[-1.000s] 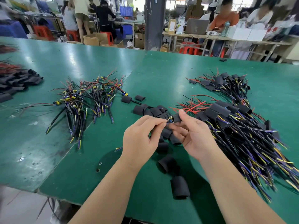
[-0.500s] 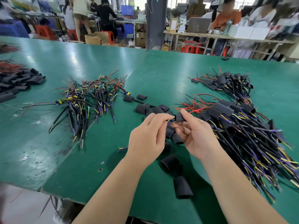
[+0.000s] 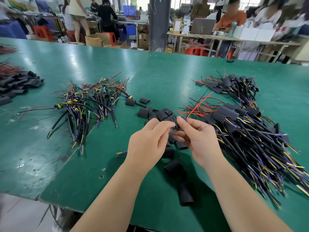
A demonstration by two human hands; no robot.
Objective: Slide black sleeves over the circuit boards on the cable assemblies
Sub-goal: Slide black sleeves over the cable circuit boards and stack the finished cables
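Far left on the green table (image 3: 117,64), well apart from the work: a heap of flat black sleeves (image 3: 18,84) beside red wires. Next along, a pile of bare cable assemblies (image 3: 88,104), green circuit boards uncovered, waiting. Then a scatter of loose sleeves (image 3: 145,113) just beyond the hands, with more lying under and in front of the wrists. Raised above the table, the left hand (image 3: 147,143), thumb and forefinger pinched on the cable assembly in hand (image 3: 173,128), only a speck of blue and black showing at the fingertips. Meeting it from the other side, the right hand (image 3: 199,139), thumb and forefinger closed round the held sleeve (image 3: 180,122), other fingers loosely curled beneath. Poking up and away past that sleeve, a red lead (image 3: 199,104). Judged as mid-slide: sleeve on the wires, on its way over the board. Cannot tell the board's place inside, hidden by fingers and sleeve. Next, probably: hold the cable firm with the left, pull the sleeve along with the right to full cover of the board, squarely, without snagging components or bending leads, then set down with the finished ones. Far right, a heap of sleeved assemblies (image 3: 242,131), and a second heap (image 3: 234,87) behind it.
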